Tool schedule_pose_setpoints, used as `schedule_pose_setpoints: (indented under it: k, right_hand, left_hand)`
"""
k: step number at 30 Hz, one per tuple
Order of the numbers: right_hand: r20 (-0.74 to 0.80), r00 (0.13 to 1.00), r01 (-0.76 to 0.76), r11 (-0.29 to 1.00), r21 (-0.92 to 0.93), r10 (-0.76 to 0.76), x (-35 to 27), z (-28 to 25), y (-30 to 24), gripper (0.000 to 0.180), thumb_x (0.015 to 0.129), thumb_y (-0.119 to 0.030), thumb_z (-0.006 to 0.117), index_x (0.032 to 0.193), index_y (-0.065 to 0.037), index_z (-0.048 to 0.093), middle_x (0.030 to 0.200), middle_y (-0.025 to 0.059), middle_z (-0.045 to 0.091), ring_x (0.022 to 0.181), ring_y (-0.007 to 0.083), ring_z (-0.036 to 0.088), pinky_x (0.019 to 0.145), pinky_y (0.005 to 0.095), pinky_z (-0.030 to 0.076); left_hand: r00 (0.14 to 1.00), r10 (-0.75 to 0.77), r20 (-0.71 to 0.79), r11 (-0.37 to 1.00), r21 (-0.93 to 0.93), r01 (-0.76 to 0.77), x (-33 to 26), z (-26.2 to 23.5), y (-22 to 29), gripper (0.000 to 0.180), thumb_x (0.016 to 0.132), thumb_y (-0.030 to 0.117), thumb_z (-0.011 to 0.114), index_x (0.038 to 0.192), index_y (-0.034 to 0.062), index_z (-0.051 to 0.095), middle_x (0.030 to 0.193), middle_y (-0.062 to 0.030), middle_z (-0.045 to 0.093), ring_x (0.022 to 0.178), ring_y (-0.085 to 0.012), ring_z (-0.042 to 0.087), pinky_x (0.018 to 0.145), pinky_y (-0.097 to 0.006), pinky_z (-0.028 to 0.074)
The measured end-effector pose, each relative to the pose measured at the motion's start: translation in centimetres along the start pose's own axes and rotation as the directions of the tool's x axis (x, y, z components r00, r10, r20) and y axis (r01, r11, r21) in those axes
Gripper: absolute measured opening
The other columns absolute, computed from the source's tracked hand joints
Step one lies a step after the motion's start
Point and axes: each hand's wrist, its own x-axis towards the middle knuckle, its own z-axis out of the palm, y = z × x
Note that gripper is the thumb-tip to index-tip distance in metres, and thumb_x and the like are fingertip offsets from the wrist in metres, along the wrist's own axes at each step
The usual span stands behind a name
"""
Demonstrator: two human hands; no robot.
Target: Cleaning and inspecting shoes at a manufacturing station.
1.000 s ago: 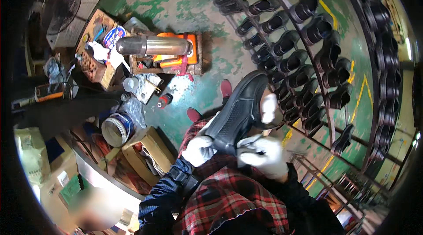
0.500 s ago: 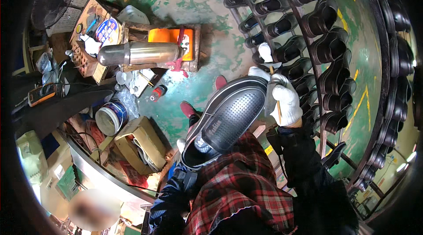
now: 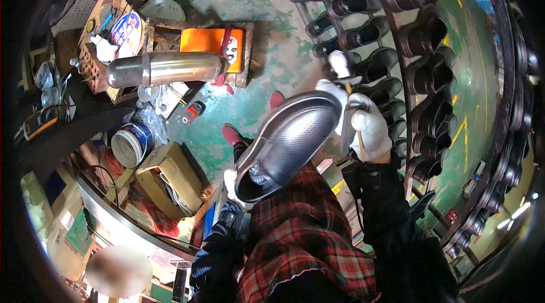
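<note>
black shoe [image 3: 298,138] is clamped in the left hand [image 3: 230,185], right hand [image 3: 372,131] gripping a thin stick [image 3: 360,145].

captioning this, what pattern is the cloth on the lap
Red and black plaid cloth, showing best in the head view.

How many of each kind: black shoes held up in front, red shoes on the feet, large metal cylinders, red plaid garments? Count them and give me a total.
Held black shoe: 1
Red shoes on the feet: 2
Large metal cylinder: 1
Red plaid garment: 1
Total: 5
</note>
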Motion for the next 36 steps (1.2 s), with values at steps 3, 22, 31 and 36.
schedule_pose_setpoints:
  k: [3, 22, 31, 36]
  right_hand:
    - [-0.134, 0.991, 0.035, 0.993, 0.114, -0.020, 1.6, -1.0, 0.0, 0.029, 0.083, -0.007, 0.059, 0.110, 0.001, 0.063, 0.097, 0.0073, 0.067, 0.087, 0.0181, 0.066, 0.079, 0.0300, 0.053]
    - [-0.006, 0.988, -0.156, 0.985, 0.073, 0.157, 27.0, -5.5, 12.5, 0.030, 0.095, -0.015, 0.058, 0.126, -0.014, 0.057, 0.125, 0.0160, 0.061, 0.110, 0.0299, 0.061, 0.094, 0.0466, 0.052]
    - [0.050, 0.966, -0.252, 0.967, -0.030, 0.253, 29.2, -4.1, 10.1, 0.025, 0.093, -0.016, 0.060, 0.116, -0.007, 0.061, 0.111, 0.0120, 0.067, 0.097, 0.0239, 0.065, 0.088, 0.0362, 0.053]
    - [0.196, 0.951, -0.219, 0.968, -0.119, 0.239, 29.6, -1.9, 8.9, 0.031, 0.092, -0.019, 0.060, 0.116, 0.001, 0.063, 0.110, 0.0119, 0.069, 0.096, 0.0226, 0.067, 0.087, 0.0339, 0.054]
  left_hand:
    - [0.976, -0.006, 0.216, 0.998, 0.070, -0.009, 0.6, 4.0, 1.7, 0.071, 0.087, 0.041, 0.054, 0.142, -0.0022, 0.043, 0.143, -0.0203, 0.050, 0.131, -0.0332, 0.049, 0.113, -0.043, 0.038]
    - [0.905, 0.410, -0.112, 0.883, -0.199, -0.425, 13.8, -1.3, 2.4, 0.051, 0.100, 0.037, 0.054, 0.136, 0.0019, 0.052, 0.136, -0.0144, 0.058, 0.124, -0.0285, 0.056, 0.110, -0.044, 0.042]
    - [0.927, 0.362, -0.094, 0.893, -0.251, -0.374, 13.9, 2.7, 1.7, 0.060, 0.100, 0.037, 0.052, 0.148, 0.0056, 0.034, 0.148, -0.0123, 0.045, 0.135, -0.0268, 0.045, 0.114, -0.044, 0.036]
    - [0.925, 0.339, -0.174, 0.908, -0.196, -0.370, 13.6, 0.9, -0.1, 0.071, 0.098, 0.042, 0.055, 0.153, 0.0053, 0.028, 0.150, -0.0158, 0.042, 0.136, -0.0293, 0.045, 0.115, -0.047, 0.035]
